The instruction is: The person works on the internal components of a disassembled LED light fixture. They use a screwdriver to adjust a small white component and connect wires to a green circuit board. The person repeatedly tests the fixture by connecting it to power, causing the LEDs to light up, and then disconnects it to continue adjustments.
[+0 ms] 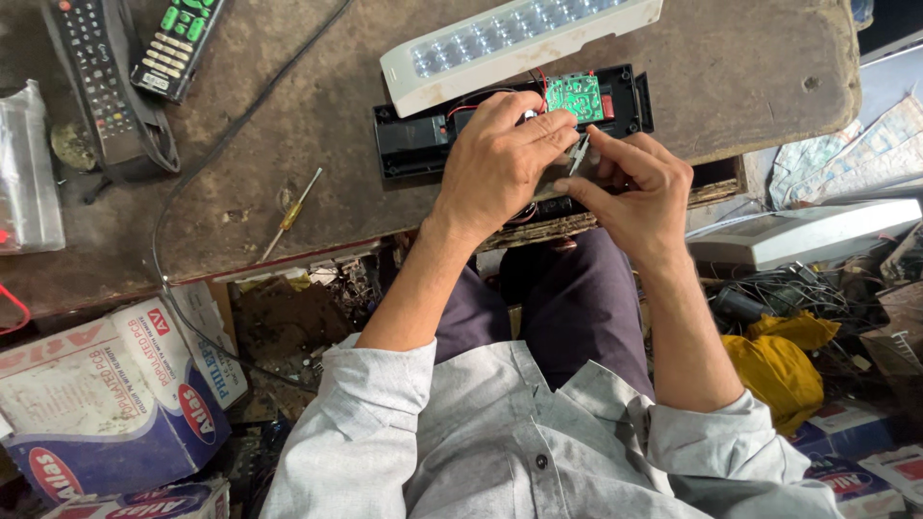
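Note:
An opened black lamp housing [413,144] lies on the worn brown workbench [317,183], with a green circuit board [575,96] and red wires inside it. Its white LED panel [510,38] lies just behind. My left hand [500,163] is curled over the middle of the housing, gripping a dark part that is mostly hidden. My right hand [635,187] pinches a thin metal tool [580,154] whose tip points at the part under my left fingers.
A yellow-handled screwdriver [291,213] lies left of the housing. Two remote controls [135,58] sit at the far left, with a black cable across the bench. Cardboard boxes [106,394] stand lower left. A white casing [808,235], tangled wires and a yellow cloth [784,370] are at right.

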